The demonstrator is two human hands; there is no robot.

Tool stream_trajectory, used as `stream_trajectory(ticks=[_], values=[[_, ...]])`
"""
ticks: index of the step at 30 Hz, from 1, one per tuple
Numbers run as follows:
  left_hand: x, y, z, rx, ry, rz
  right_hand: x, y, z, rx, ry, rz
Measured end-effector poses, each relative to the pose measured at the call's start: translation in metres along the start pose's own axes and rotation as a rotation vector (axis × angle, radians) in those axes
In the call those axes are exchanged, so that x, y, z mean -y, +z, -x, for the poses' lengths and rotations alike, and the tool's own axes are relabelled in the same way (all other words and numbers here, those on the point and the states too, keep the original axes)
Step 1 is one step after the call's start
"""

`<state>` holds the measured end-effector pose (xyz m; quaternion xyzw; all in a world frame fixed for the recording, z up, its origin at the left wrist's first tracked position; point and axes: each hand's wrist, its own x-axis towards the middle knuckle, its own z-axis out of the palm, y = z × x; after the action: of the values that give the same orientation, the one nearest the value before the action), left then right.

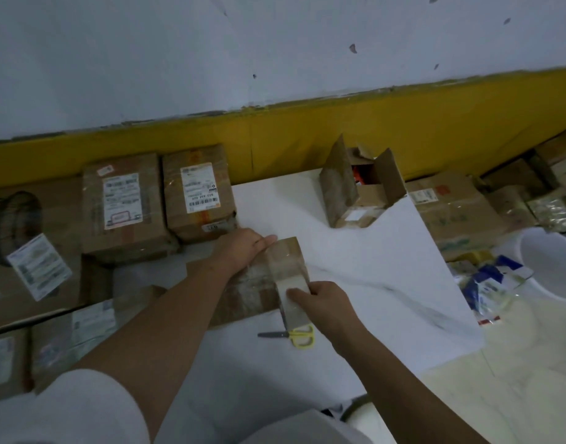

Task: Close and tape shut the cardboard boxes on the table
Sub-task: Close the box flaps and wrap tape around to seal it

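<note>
A closed cardboard box (256, 283) lies on the white table (355, 251) in front of me. My left hand (243, 246) lies on its far end, fingers straight, pressing down the tape there. A strip of clear tape (283, 267) runs along the lid toward me. My right hand (323, 302) grips a roll of tape (292, 299) at the box's near end, the strip stretched from it. Another cardboard box (358, 187) stands at the table's far side with its flaps up and open.
Yellow-handled scissors (294, 334) lie on the table just below the roll. Two taped, labelled boxes (124, 206) (198, 190) stand at the left, more boxes around them. At the right are stacked cartons (460, 216), a white bucket (553, 264) and blue-white packets (489, 277).
</note>
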<state>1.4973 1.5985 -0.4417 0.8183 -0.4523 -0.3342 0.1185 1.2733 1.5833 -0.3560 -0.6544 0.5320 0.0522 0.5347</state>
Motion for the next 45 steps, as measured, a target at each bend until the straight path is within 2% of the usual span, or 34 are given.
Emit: stream_trajectory(ticks=[4,7,12,14,15,17,19,21,25,27,30,37,45], values=[[-0.003,-0.001,-0.001,-0.017,-0.001,-0.042,-0.023,0.006,0.011,0.017,0.095,0.067],[-0.003,-0.001,-0.001,0.0,-0.008,-0.032,-0.037,0.013,0.009,0.064,0.19,-0.086],[-0.008,0.0,0.0,-0.024,-0.023,-0.103,-0.044,0.037,-0.007,0.013,0.166,0.092],[-0.013,-0.001,0.002,-0.019,-0.057,-0.274,-0.043,0.039,-0.016,0.043,0.156,0.161],[-0.018,-0.002,0.003,-0.039,-0.028,-0.424,-0.042,0.039,-0.019,0.054,0.147,0.18],[-0.031,-0.004,0.01,-0.176,0.141,-0.642,-0.043,0.038,-0.02,0.078,0.145,0.18],[-0.048,0.0,0.025,-0.233,0.347,-0.665,-0.046,0.039,-0.019,0.098,0.153,0.159],[-0.058,0.008,0.044,-0.112,0.451,-0.65,-0.046,0.039,-0.015,0.099,0.16,0.119],[-0.044,0.012,0.06,0.157,0.351,-0.657,-0.05,0.033,0.0,0.141,0.195,-0.112],[-0.042,0.01,0.057,0.167,0.358,-0.651,-0.058,0.029,0.004,0.144,0.198,-0.23],[-0.059,0.003,0.049,0.174,0.353,-0.621,-0.063,0.017,0.005,0.147,0.12,-0.265],[-0.079,-0.026,-0.008,0.492,0.214,-0.416,-0.046,-0.016,0.001,-0.014,-0.091,-0.463],[-0.07,-0.061,-0.02,0.515,0.105,-0.164,-0.013,-0.033,-0.023,-0.014,-0.175,-0.47]])
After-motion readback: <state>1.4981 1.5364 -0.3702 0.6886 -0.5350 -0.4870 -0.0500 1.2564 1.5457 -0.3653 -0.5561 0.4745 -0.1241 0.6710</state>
